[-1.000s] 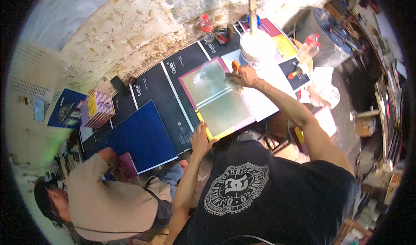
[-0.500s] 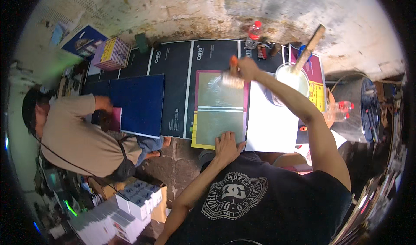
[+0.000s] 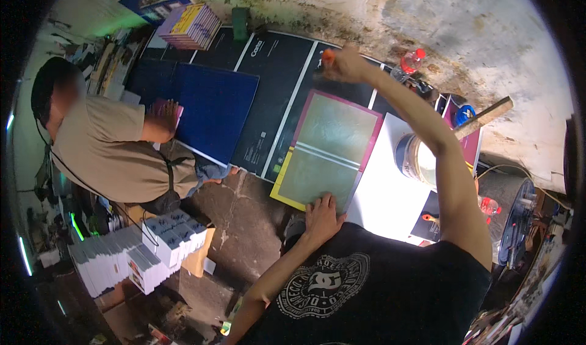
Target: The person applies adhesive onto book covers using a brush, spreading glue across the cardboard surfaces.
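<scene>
My right hand (image 3: 349, 64) is closed round a paint brush (image 3: 328, 58) with an orange handle end, raised past the far edge of a cover sheet; its bristles are mostly hidden. The sheet has a pink and yellow border (image 3: 285, 183) and carries two grey-green boards (image 3: 339, 124), split by a narrow pale strip. The boards look wet and shiny. My left hand (image 3: 323, 215) lies with fingers spread on the near edge of the lower board. Under my right forearm stands a bucket (image 3: 408, 156) of white paste, a wooden stick (image 3: 485, 117) leaning in it.
White sheets (image 3: 384, 186) lie right of the boards. At left, a co-worker's hand (image 3: 163, 122) rests by a blue board (image 3: 213, 107). Along the wall are a book stack (image 3: 190, 28) and plastic bottle (image 3: 408, 65). Another brush (image 3: 430, 218) lies near the bucket. Paper stacks (image 3: 113, 256) stand lower left.
My right hand has lifted the brush off the upper board and moved it beyond the far edge. My left hand stays in place. The view has tilted and shifted.
</scene>
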Motion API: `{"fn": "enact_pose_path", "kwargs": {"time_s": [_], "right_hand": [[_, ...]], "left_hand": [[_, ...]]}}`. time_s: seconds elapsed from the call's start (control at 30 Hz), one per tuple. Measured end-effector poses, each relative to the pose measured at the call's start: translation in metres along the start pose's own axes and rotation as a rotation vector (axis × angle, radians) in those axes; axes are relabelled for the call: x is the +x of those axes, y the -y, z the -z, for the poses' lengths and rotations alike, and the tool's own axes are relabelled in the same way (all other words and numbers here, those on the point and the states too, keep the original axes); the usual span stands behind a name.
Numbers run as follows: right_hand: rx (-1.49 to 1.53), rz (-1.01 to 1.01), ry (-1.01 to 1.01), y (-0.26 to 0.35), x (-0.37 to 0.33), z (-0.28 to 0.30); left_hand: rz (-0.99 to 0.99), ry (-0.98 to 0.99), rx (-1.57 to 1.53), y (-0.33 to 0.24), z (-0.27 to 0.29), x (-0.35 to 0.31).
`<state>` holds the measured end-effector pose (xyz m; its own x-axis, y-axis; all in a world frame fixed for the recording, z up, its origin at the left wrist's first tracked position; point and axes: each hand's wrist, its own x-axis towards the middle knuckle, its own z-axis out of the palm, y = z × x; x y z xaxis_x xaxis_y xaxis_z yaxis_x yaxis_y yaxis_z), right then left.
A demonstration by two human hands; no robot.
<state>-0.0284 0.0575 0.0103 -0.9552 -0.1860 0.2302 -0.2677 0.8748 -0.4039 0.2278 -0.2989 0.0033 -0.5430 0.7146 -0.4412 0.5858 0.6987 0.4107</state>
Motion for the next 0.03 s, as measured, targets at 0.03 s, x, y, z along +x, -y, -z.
{"fn": "enact_pose_path", "kwargs": {"time_s": [0.03], "right_hand": [[0.007,0.007,0.006,0.0028,0.0054,-0.0049]], "left_hand": [[0.022,0.053,-0.045,0.0033,0.0035,0.0036]]}}
